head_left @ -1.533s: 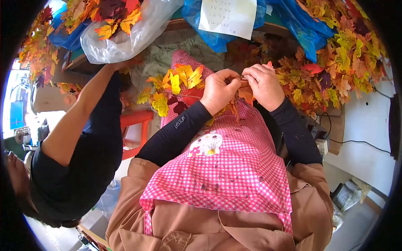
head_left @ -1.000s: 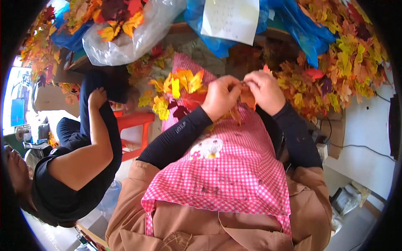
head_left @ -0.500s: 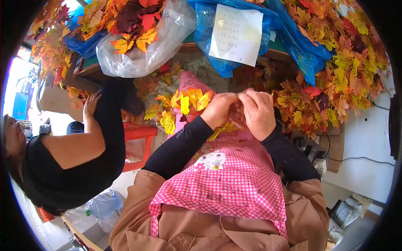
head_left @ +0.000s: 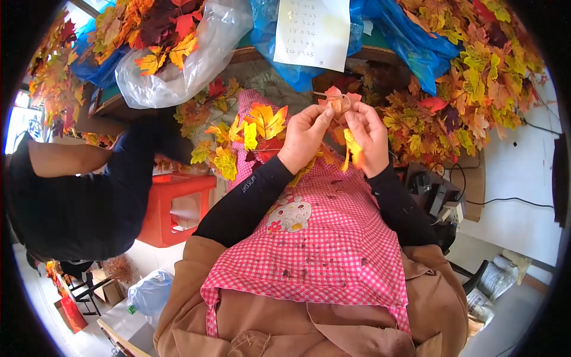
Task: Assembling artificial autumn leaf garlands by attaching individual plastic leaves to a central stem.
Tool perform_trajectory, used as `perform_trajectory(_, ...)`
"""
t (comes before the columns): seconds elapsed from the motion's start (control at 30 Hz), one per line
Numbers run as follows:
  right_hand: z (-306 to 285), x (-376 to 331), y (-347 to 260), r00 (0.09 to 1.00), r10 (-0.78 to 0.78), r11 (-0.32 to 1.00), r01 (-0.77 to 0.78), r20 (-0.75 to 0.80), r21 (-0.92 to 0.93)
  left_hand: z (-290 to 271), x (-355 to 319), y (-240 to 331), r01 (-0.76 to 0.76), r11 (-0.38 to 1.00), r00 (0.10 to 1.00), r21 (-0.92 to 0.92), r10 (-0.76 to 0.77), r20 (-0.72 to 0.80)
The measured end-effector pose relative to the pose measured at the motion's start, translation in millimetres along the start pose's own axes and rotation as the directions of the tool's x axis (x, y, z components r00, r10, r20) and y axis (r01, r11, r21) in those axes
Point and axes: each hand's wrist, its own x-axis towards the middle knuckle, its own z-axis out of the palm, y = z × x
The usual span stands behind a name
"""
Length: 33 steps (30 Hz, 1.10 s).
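My left hand [head_left: 303, 134] is closed in a pinch, thumb and finger on an artificial maple leaf stem [head_left: 324, 94] that bends into a loop. My right hand [head_left: 370, 135] is pinched on the other side of the same stem. Orange-red cloth leaves [head_left: 352, 97] stand out above the fingertips. Below them a yellow leaf [head_left: 352, 149] hangs beside my right palm. Left of my left hand, yellow-orange leaves [head_left: 266, 121] lie over the pink checked apron [head_left: 309, 238]. The exact grip of the fingers is partly hidden.
A sheet of handwritten paper [head_left: 313, 33] lies on blue plastic [head_left: 262, 41] at the table's edge. Left of it, a clear bag [head_left: 146, 86] holds more leaves. Leaf garlands [head_left: 470, 89] hang at right. A person in black [head_left: 71, 202] sits at left near a red stool [head_left: 157, 208].
My hands have turned and opened a little apart, so the looped stem and orange-red leaves now show between them. The person at left has leaned farther left.
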Motion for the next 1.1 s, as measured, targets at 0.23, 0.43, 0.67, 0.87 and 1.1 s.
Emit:
perform_trajectory(0.23, -7, 3, 8, 0.986, 0.154, 0.988, -0.154, 0.068, -0.001, 1, -2, 32, -0.139, 0.752, 0.99, 0.645, 0.095, 0.103)
perform_trajectory(0.43, -19, 13, -5, 0.978, 0.052, 0.984, -0.016, 0.203, -0.175, -6, 5, 37, -0.14, 0.714, 0.988, 0.686, 0.058, 0.141)
perform_trajectory(0.67, -16, 36, -33, 0.89, -0.16, 0.847, 0.345, 0.427, -0.403, -5, 1, 44, -0.301, 0.736, 0.94, 0.607, 0.121, 0.319)
perform_trajectory(0.87, -38, 59, -24, 0.782, 0.22, 0.908, 0.054, 0.583, -0.415, -12, 1, 46, -0.328, 0.697, 0.933, 0.638, 0.133, 0.335)
perform_trajectory(1.1, -49, 61, -26, 0.749, 0.137, 0.891, 0.193, 0.648, -0.411, -2, 0, 41, -0.352, 0.483, 0.936, 0.802, 0.165, 0.311)
